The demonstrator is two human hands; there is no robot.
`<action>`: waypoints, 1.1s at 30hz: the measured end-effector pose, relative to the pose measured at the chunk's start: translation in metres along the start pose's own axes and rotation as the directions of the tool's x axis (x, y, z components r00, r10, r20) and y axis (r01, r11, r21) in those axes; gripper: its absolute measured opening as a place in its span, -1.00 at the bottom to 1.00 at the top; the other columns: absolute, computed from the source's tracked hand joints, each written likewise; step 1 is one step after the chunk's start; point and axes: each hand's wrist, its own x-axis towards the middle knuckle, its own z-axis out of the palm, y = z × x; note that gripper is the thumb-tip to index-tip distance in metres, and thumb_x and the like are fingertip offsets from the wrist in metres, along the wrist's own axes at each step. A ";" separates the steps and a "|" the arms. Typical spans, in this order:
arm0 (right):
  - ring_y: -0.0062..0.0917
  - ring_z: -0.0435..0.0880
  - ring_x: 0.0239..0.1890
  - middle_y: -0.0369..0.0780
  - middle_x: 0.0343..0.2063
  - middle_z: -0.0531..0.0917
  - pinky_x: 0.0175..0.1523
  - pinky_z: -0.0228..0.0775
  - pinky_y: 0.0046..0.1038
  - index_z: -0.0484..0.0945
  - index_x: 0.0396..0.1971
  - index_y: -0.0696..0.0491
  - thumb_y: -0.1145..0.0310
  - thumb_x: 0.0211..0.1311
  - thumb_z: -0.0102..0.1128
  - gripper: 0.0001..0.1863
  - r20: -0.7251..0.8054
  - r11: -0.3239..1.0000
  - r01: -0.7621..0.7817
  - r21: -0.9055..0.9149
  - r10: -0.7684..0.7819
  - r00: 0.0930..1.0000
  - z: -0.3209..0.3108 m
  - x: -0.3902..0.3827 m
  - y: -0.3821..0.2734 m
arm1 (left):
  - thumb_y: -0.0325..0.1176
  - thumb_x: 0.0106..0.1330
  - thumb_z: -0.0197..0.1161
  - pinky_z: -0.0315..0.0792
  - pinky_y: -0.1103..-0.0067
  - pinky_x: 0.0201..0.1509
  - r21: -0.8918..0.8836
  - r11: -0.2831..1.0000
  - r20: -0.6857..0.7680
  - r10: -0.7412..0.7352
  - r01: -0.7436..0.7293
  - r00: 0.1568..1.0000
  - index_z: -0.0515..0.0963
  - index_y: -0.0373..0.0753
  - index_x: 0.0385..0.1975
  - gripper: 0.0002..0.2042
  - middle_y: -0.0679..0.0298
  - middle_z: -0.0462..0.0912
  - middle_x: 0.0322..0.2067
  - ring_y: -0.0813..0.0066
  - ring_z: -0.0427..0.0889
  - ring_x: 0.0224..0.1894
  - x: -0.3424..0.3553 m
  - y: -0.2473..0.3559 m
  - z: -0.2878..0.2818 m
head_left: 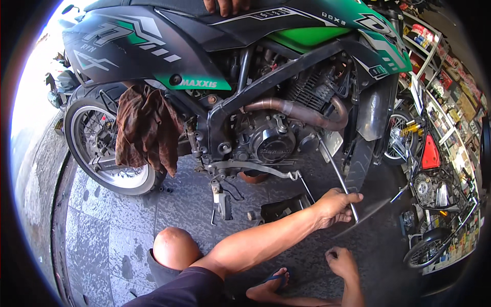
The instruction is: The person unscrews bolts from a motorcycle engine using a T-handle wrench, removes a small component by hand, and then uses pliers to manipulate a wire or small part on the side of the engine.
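Observation:
My left hand point(337, 207) is closed around the shaft of a long T-handle wrench point(335, 169). The shaft slants up to the lower front of the engine point(276, 143), and its crossbar is smeared by motion beyond my fingers. Below it, my right hand point(343, 263) is off the wrench with its fingers curled in; whether anything sits in them is hidden. A green and black motorcycle point(153, 46) stands side-on before me, its bent exhaust pipe point(291, 111) above the wrench's upper end.
A stained brown cloth point(146, 128) hangs beside the rear wheel point(128, 184). On the tiles lie a black tray-like part point(286, 207) and a hex key point(214, 217). Another person's hand point(225, 6) rests at the seat. Crowded shelves point(450, 112) and a partly stripped motorcycle point(432, 189) stand at right.

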 end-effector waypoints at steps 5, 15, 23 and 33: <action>-0.09 0.71 -0.13 0.03 -0.27 0.73 -0.01 0.52 -0.21 0.72 -0.21 0.08 0.22 0.15 0.26 -0.71 -0.008 0.999 -0.031 0.009 0.031 0.999 -0.002 0.001 -0.003 | -0.30 0.30 0.38 0.49 0.70 -0.63 -0.018 0.999 -0.009 0.029 -0.029 1.000 0.51 -0.28 -0.37 -0.78 0.35 0.54 -0.62 0.63 0.53 -0.69 -0.002 0.002 0.000; -0.10 0.72 -0.10 0.00 -0.22 0.74 0.04 0.51 -0.22 0.69 -0.12 0.11 0.17 0.22 0.27 -0.64 0.057 1.000 -0.001 -0.024 0.002 0.998 -0.005 -0.002 -0.020 | -0.30 0.29 0.39 0.51 0.66 -0.63 -0.054 0.996 -0.011 0.069 -0.069 0.998 0.50 -0.31 -0.37 -0.77 0.35 0.51 -0.65 0.60 0.52 -0.71 -0.005 0.009 -0.003; -0.10 0.73 -0.15 0.05 -0.26 0.73 0.00 0.53 -0.22 0.69 -0.12 0.11 0.17 0.23 0.28 -0.65 0.085 1.000 -0.017 -0.007 0.017 0.996 -0.004 -0.001 -0.023 | -0.31 0.31 0.37 0.56 0.69 -0.61 -0.068 0.994 -0.012 0.080 -0.081 0.997 0.50 -0.35 -0.31 -0.76 0.35 0.52 -0.61 0.63 0.54 -0.70 -0.005 0.011 -0.004; -0.11 0.73 -0.14 0.05 -0.25 0.73 0.01 0.53 -0.22 0.68 -0.09 0.10 0.16 0.23 0.29 -0.63 0.068 1.000 -0.002 -0.011 0.003 0.998 -0.007 -0.001 -0.026 | -0.27 0.31 0.38 0.61 0.71 -0.58 -0.053 0.994 -0.027 0.091 -0.093 0.995 0.51 -0.35 -0.32 -0.74 0.35 0.54 -0.59 0.67 0.56 -0.67 0.001 0.011 -0.009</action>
